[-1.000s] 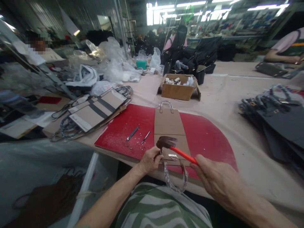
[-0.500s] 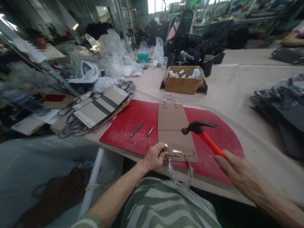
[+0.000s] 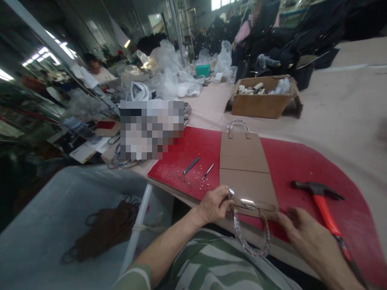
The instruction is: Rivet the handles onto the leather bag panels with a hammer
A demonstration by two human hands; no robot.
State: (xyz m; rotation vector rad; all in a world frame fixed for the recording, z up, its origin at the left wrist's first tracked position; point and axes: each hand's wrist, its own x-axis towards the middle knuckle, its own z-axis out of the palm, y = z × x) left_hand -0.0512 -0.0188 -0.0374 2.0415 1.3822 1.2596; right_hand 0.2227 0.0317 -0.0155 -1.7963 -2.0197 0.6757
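A flat tan handbag panel (image 3: 243,161) with a plastic-wrapped handle at each end lies in front of me. My left hand (image 3: 215,203) pinches its near left edge, next to a shiny metal piece (image 3: 231,192). A silver clasp (image 3: 248,204) sits on the near band, and the near handle (image 3: 237,231) hangs toward my body. At the near right corner, my right hand (image 3: 298,227) has its thumb and fingers closed on the edge, slightly blurred. A claw hammer (image 3: 323,209) with an orange-red handle rests to its right.
Beneath the panel is a red board (image 3: 302,165). Two slim metal tools, a punch (image 3: 191,165) and a thinner rod (image 3: 207,171), lie on it among small white bits. A cardboard box (image 3: 260,105) stands behind. A grey bin (image 3: 90,189) holds brown pieces at left.
The hammer has left my right hand and lies on the board. My right hand has moved left to the panel's corner. The view has turned left.
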